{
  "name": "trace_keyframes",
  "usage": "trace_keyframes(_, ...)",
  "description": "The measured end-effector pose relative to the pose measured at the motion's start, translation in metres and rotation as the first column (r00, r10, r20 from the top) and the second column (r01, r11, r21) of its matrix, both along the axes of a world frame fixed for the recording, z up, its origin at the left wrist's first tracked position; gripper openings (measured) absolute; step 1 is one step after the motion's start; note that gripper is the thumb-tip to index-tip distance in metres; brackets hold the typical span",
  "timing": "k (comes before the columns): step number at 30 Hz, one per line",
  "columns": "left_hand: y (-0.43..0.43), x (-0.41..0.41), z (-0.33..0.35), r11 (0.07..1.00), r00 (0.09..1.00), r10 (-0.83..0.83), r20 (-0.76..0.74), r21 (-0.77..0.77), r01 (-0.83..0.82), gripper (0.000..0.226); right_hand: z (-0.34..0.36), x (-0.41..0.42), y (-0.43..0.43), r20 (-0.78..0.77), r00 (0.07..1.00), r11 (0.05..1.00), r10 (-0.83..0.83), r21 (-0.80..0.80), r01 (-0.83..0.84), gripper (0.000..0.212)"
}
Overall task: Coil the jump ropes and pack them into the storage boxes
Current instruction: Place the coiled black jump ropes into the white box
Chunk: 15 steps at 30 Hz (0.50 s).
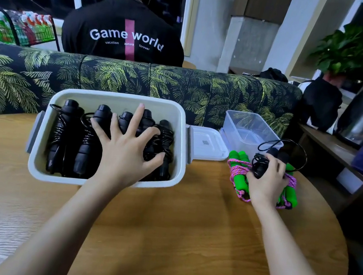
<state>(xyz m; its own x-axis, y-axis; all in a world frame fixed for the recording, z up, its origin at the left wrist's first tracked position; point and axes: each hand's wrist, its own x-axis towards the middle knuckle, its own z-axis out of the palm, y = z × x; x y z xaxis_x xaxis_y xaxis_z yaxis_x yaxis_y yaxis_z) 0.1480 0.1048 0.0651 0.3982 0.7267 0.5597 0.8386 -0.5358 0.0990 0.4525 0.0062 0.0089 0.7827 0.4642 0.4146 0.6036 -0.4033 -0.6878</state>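
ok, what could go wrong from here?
1. The white box looks nearly full of packed black ropes under the pressing left hand. The coiled black rope in the right hand may not fit, or the packed coils may spring up once released.
2. Its loose loop sticks out past the hand and could snag the green ropes below, or uncoil.

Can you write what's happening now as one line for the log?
left hand: pressing packed black ropes in white box | right hand: gripping coiled black rope over green ropes
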Motion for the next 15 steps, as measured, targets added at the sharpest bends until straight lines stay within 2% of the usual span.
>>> trace_keyframes(3, 0.014, 0.002, 0.011, 0.995, 0.999, -0.023, -0.035, -0.098, 0.019, 0.052, 0.003, -0.002, -0.004, 0.092, 0.992, 0.982, 0.083, 0.159, -0.097, 0.063)
trace_keyframes(7, 0.034, 0.007, 0.022, 0.960, 0.993, -0.098, -0.070, -0.271, 0.075, 0.040, 0.019, -0.010, -0.010, 0.087, 0.965, 0.898, 0.246, 0.354, -0.261, 0.065)
trace_keyframes(11, 0.045, 0.009, 0.027, 0.924, 0.984, -0.151, -0.095, -0.368, 0.107, 0.034, 0.028, -0.027, -0.022, -0.026, 0.899, 0.816, 0.438, 0.431, -0.385, 0.066)
trace_keyframes(15, 0.051, 0.011, 0.032, 0.905, 0.982, -0.174, -0.080, -0.407, 0.127, 0.035, 0.028, -0.047, -0.037, -0.140, 0.804, 0.727, 0.577, 0.536, -0.429, 0.066)
